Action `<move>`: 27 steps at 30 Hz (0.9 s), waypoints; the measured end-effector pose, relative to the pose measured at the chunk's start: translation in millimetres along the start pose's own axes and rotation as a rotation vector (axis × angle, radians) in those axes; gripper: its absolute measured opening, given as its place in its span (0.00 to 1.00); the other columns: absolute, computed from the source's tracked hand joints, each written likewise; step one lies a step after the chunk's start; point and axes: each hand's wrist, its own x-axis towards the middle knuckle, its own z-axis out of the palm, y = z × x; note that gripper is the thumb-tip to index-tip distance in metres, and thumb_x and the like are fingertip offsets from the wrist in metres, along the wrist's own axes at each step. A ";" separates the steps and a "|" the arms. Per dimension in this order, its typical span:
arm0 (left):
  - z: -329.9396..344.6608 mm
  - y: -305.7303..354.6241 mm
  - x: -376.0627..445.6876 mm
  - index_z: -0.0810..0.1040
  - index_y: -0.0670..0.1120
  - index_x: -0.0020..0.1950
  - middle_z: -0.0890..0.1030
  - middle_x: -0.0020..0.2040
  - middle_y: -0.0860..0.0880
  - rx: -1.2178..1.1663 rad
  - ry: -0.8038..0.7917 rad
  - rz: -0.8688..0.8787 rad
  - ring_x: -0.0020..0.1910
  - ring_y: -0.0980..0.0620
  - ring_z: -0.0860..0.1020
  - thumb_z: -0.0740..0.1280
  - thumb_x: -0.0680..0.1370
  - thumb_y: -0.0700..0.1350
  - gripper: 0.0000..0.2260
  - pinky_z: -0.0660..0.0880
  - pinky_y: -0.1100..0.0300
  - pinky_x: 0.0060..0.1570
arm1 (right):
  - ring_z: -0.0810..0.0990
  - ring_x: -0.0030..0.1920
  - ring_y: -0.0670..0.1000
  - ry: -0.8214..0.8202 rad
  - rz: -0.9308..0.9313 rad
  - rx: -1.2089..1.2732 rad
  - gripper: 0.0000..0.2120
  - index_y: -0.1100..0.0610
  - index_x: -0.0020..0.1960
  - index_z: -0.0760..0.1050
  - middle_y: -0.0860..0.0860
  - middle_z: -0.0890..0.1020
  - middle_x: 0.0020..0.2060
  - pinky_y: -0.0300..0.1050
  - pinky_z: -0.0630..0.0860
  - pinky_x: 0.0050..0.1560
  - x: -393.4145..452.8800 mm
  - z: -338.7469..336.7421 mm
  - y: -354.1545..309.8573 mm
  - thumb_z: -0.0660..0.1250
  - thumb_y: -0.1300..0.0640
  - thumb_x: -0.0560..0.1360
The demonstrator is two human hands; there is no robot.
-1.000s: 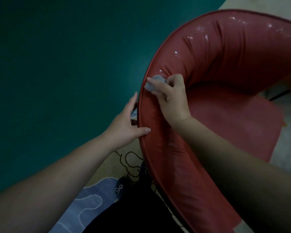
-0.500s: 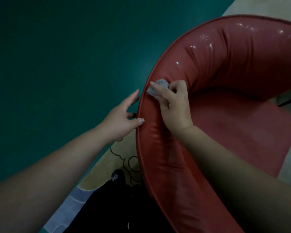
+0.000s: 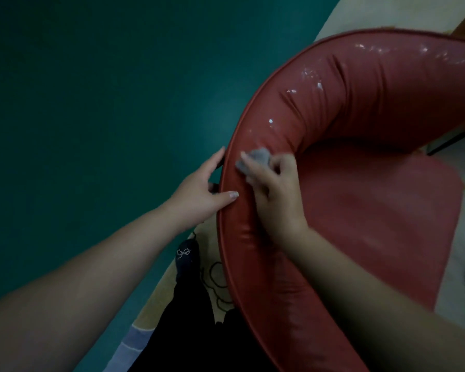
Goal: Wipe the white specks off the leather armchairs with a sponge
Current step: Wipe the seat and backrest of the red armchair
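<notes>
A red leather armchair (image 3: pixel 360 108) with a curved padded back fills the right side. White specks (image 3: pixel 310 76) dot the back's upper curve, further along from my hands. My right hand (image 3: pixel 274 189) grips a small grey sponge (image 3: pixel 255 159) and presses it on the inner face of the backrest. My left hand (image 3: pixel 202 189) holds the chair's outer rim, thumb lying over the piping, fingers stretched behind the back.
A dark green wall (image 3: pixel 105 116) stands close behind the chair on the left. Below, a patterned rug (image 3: pixel 215 280) lies on the floor, with my dark shoe (image 3: pixel 185 256) and dark clothing beside the chair base.
The view has shifted, so the chair sits lower in frame. My right hand keeps the sponge on the backrest at about the same spot. My left hand has closed back onto the rim.
</notes>
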 end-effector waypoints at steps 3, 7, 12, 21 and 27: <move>-5.9 1.9 9.0 0.54 0.52 0.78 0.64 0.73 0.57 0.054 -0.070 -0.006 0.53 0.77 0.71 0.72 0.73 0.38 0.40 0.68 0.80 0.46 | 0.70 0.46 0.50 -0.008 0.036 0.012 0.20 0.55 0.63 0.78 0.56 0.67 0.45 0.42 0.73 0.53 -5.3 -1.9 -0.3 0.69 0.67 0.72; -16.6 5.3 23.9 0.51 0.51 0.79 0.60 0.75 0.56 0.061 -0.137 -0.003 0.63 0.58 0.73 0.73 0.73 0.39 0.42 0.72 0.70 0.54 | 0.72 0.44 0.59 0.093 0.041 -0.102 0.17 0.58 0.61 0.79 0.57 0.66 0.44 0.53 0.75 0.50 53.3 3.5 13.3 0.69 0.66 0.73; -29.4 14.9 48.8 0.51 0.54 0.78 0.64 0.69 0.62 0.063 -0.216 0.046 0.58 0.54 0.78 0.73 0.73 0.37 0.42 0.76 0.61 0.56 | 0.71 0.46 0.53 0.160 0.128 -0.074 0.18 0.56 0.63 0.78 0.56 0.67 0.45 0.45 0.73 0.53 22.5 11.3 -0.7 0.68 0.64 0.74; -48.0 21.7 74.3 0.51 0.55 0.78 0.63 0.70 0.61 0.107 -0.355 0.094 0.57 0.50 0.78 0.75 0.71 0.39 0.44 0.76 0.58 0.56 | 0.72 0.45 0.55 0.230 0.228 -0.162 0.16 0.59 0.60 0.80 0.58 0.68 0.44 0.43 0.72 0.52 104.5 10.3 8.0 0.70 0.66 0.72; -50.5 27.2 89.4 0.53 0.57 0.76 0.68 0.62 0.70 0.069 -0.389 0.087 0.50 0.58 0.81 0.73 0.72 0.36 0.41 0.77 0.66 0.47 | 0.70 0.46 0.49 0.174 0.221 -0.128 0.19 0.55 0.62 0.79 0.55 0.67 0.45 0.35 0.70 0.53 47.7 17.3 -12.5 0.69 0.65 0.73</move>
